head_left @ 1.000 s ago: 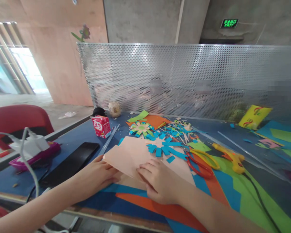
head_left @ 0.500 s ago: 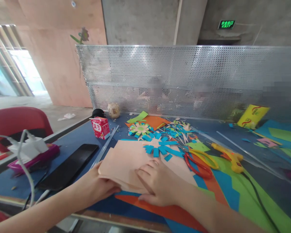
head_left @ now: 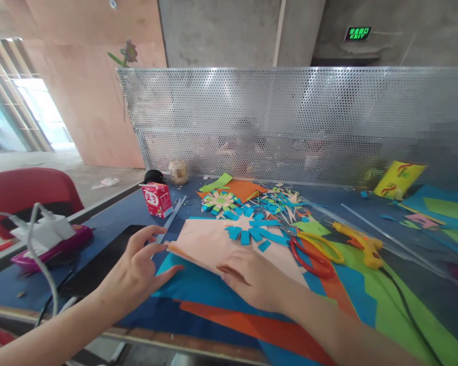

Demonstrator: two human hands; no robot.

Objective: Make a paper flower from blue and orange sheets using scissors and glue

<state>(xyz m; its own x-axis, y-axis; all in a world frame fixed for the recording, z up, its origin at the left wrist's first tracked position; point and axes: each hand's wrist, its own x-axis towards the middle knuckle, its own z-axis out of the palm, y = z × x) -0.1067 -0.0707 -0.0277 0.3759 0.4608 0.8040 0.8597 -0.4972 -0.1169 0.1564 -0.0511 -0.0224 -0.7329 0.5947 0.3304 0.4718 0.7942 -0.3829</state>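
Pale pink paper sheets (head_left: 204, 236) lie in front of me, their near edge lifted and bent back, over a blue sheet (head_left: 198, 284). My right hand (head_left: 257, 279) has curled fingers gripping that near edge. My left hand (head_left: 139, 259) is open, fingers spread, at the left corner of the pink paper; its fingertips are beside the corner, and I cannot tell if they touch it. A paper flower with blue petals (head_left: 245, 236) rests on the pink sheets. Behind it is a second paper flower (head_left: 219, 200), green and pale pink.
On the right are red-and-yellow-handled scissors (head_left: 316, 269) and a yellow glue gun (head_left: 366, 249) with its cord. A black phone (head_left: 99, 267), a power strip (head_left: 80, 236) and a red drink carton (head_left: 156, 201) stand left. Paper scraps (head_left: 286, 203) lie before the perforated metal screen (head_left: 213, 101).
My left hand has let go of the pink sheets, spread its fingers and shifted slightly up and left. The near edge has moved away from me, exposing more blue paper.
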